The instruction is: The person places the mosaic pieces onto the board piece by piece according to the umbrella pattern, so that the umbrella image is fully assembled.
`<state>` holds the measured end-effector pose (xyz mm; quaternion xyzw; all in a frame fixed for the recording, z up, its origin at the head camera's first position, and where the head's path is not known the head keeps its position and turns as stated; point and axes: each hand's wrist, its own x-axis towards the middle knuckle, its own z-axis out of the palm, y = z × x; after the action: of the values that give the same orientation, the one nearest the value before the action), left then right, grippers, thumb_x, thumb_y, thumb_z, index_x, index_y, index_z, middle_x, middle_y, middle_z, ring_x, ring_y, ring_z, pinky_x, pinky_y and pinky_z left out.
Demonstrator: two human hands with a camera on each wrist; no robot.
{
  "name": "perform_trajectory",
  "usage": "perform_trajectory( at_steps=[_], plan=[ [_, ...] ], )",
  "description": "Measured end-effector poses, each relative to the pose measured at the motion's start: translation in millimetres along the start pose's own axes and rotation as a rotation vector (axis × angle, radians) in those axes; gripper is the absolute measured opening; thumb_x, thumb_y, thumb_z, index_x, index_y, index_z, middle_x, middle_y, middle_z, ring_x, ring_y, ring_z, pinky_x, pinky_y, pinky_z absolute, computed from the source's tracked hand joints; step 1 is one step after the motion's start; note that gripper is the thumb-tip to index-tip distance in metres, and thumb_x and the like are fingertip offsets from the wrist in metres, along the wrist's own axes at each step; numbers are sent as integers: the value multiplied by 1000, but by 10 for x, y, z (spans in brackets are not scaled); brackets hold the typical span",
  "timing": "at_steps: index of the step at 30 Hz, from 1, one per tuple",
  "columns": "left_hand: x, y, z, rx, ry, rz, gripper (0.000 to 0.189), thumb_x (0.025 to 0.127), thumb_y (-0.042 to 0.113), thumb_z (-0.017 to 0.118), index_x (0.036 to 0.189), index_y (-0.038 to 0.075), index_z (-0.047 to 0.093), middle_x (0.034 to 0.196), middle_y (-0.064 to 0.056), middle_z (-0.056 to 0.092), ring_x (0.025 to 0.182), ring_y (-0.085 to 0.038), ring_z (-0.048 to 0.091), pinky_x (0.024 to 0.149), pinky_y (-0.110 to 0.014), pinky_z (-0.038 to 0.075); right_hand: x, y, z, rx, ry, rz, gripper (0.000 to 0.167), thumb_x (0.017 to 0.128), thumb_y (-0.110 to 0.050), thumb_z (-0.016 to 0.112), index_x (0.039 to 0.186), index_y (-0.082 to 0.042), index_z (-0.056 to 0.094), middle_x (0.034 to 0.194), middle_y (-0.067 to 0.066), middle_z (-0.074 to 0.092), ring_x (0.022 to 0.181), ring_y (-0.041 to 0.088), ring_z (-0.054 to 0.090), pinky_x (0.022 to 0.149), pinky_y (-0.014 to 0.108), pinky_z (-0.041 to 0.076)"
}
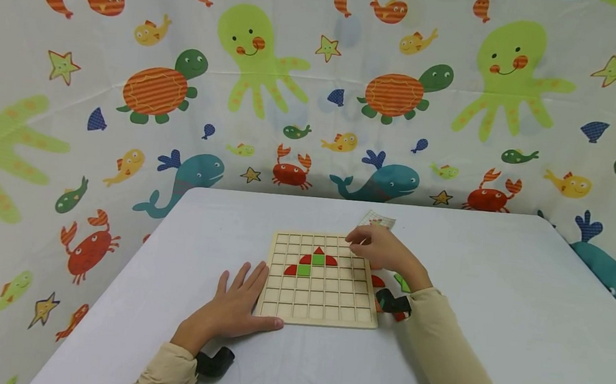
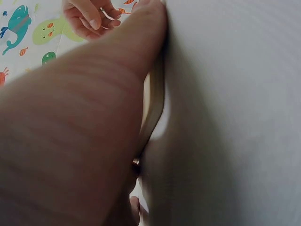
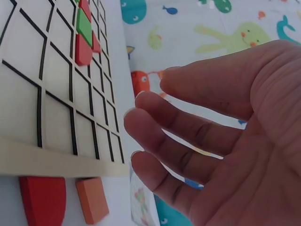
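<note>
A wooden grid board [image 1: 318, 311] lies flat on the table. In its squares sit two green square tiles [image 1: 303, 270], a red triangular tile [image 1: 318, 251] and several red round-edged tiles [image 1: 331, 261]. My left hand [image 1: 234, 306] rests flat at the board's left side, fingers spread, thumb along the near left corner. Over the board's far right corner hovers my right hand [image 1: 378, 247]. Its fingers [image 3: 150, 127] are loosely bent and apart from the thumb, with nothing between them in the right wrist view. The left wrist view mostly shows the left thumb [image 2: 84, 108] covering the board's edge.
Loose tiles lie along the board's right side, among them a red one [image 3: 43, 200], an orange one [image 3: 92, 200] and a green one [image 1: 402, 282], partly hidden by the right arm. A printed card [image 1: 381, 219] lies behind the right hand. A sea-animal cloth [image 1: 307, 92] hangs behind the table.
</note>
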<state>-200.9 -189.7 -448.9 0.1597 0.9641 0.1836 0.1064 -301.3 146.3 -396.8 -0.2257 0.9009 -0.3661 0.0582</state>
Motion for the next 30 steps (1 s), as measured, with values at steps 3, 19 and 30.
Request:
perform_trajectory(
  at_steps=[3, 19, 30],
  plan=[
    [0, 0, -7, 2, -1, 1, 124, 85, 74, 74, 171, 3, 20, 178, -16, 15, 163, -44, 2, 122, -71, -7, -20, 32, -47, -13, 1, 32, 27, 106, -10, 65, 128, 4, 72, 115, 12, 72, 107, 30, 66, 94, 46, 58],
    [-6, 10, -24, 0, -11, -13, 124, 84, 75, 74, 171, 4, 21, 178, -16, 16, 163, -44, 2, 122, -71, -7, -89, 207, -199, -140, -86, 130, 24, 100, -5, 66, 122, 6, 70, 118, 21, 67, 111, 38, 63, 97, 53, 55],
    [18, -20, -17, 4, -10, -2, 123, 85, 74, 73, 171, 3, 19, 178, -15, 15, 163, -43, 2, 122, -71, -7, -41, 238, -144, -248, -154, 231, 17, 91, -5, 71, 107, 0, 69, 105, 15, 67, 92, 29, 60, 83, 43, 54]
  ],
)
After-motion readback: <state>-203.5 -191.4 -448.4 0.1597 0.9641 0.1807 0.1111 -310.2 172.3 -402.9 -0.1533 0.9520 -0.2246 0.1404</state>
